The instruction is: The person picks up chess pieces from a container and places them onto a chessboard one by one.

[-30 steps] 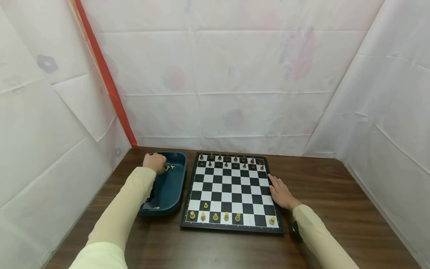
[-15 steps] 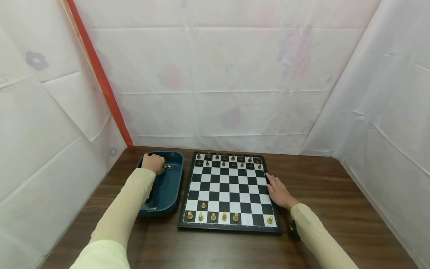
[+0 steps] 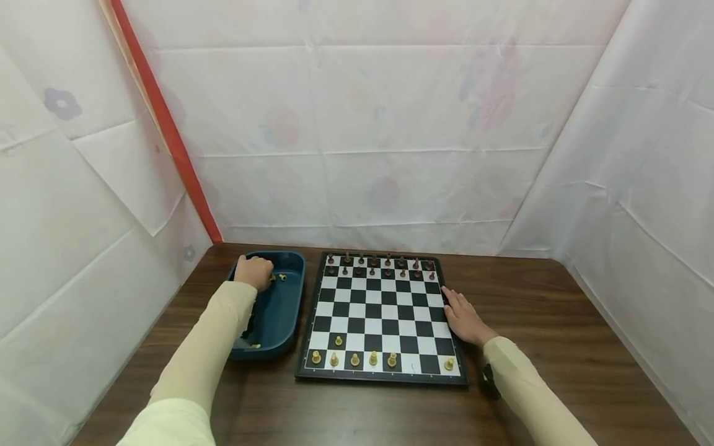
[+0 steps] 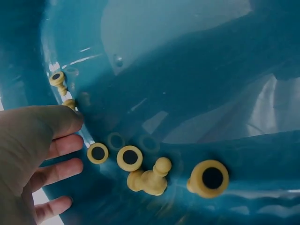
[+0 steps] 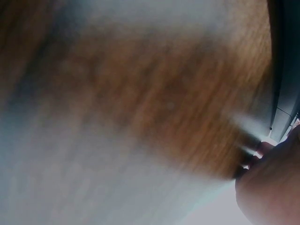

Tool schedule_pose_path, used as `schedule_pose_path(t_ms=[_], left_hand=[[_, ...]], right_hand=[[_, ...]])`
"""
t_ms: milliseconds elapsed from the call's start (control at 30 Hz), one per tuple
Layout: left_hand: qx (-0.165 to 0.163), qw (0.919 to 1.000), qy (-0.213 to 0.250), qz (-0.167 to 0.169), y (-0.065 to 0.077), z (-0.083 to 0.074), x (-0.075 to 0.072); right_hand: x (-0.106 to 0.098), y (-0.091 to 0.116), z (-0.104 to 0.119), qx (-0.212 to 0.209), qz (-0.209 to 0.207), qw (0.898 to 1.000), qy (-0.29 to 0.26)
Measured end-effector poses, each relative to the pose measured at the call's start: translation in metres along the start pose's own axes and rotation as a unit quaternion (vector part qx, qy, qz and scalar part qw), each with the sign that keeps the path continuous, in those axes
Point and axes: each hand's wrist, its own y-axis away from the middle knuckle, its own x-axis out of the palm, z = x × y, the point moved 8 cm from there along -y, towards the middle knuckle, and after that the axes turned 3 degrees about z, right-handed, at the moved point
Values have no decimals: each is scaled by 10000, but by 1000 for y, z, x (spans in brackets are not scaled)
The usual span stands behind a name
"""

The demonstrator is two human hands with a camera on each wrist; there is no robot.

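Note:
My left hand (image 3: 253, 272) reaches into the far-left part of the blue tray (image 3: 300, 291). In the left wrist view, the left hand (image 4: 37, 159) has its fingers spread beside several cream-yellow chess pieces, nothing visibly pinched. One chess piece (image 4: 69, 103) lies right at a fingertip; whether they touch I cannot tell. Another piece (image 4: 57, 78) lies beyond it, and a pawn-like piece (image 4: 208, 178) shows its dark base. My right hand (image 3: 465, 319) rests flat against the right edge of the chessboard (image 3: 382, 310); in the right wrist view, the right hand (image 5: 274, 180) is partly cut off.
Dark red chess pieces (image 3: 374, 261) fill two rows at the board's far side. Several yellow pieces (image 3: 354, 359) stand along the near row, with a yellow pawn (image 3: 338, 341) one row ahead. The brown wooden table (image 3: 535, 303) meets white sheets at the back and sides.
The head view has shifted slightly. My left hand stays inside the tray with little movement, and my right hand remains at the board's edge.

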Motion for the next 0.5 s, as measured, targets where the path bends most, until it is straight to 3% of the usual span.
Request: schedule_pose_path(t_ms=[267, 500], left_hand=[[-11, 9989, 305, -364, 11, 1, -17], [413, 9973, -63, -606, 23, -13, -38]], right_hand=[[1, 0, 2, -138, -3, 9999, 13], [-1, 2, 5, -176, -64, 9998, 19]])
